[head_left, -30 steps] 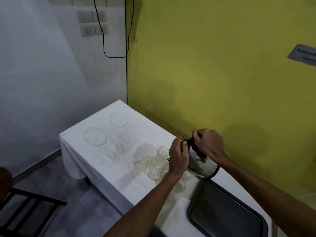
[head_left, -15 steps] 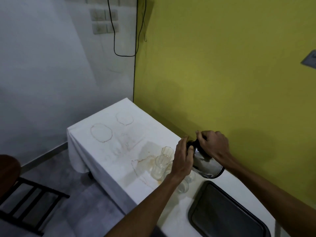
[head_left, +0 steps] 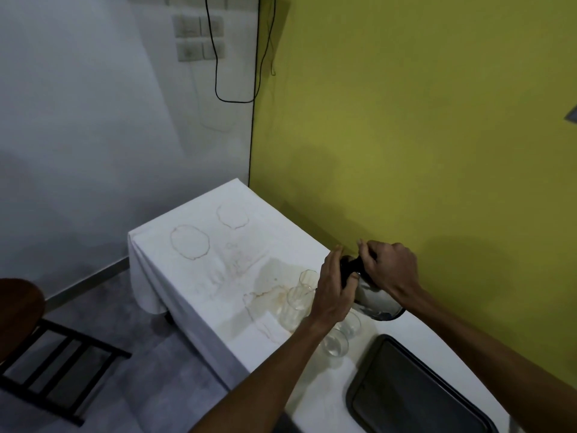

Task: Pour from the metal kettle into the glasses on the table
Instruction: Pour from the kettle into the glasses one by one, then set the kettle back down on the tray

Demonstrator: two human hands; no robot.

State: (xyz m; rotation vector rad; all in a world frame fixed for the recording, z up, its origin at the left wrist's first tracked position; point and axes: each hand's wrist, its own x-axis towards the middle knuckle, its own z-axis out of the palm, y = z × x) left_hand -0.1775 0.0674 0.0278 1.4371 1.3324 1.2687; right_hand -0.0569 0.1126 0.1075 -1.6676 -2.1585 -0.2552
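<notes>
glasses (head_left: 295, 307) left of kettle (head_left: 374, 300), tray (head_left: 415, 392) nearer (right)

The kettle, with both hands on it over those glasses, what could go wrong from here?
1. The left hand hides the spout of the metal kettle, so the stream could miss a rim and add to the stains on the white tablecloth.
2. The glasses stand crowded together beside that wrist; a small move could knock one over.
3. They stand near the table edge, so a tipped glass might roll off.
</notes>
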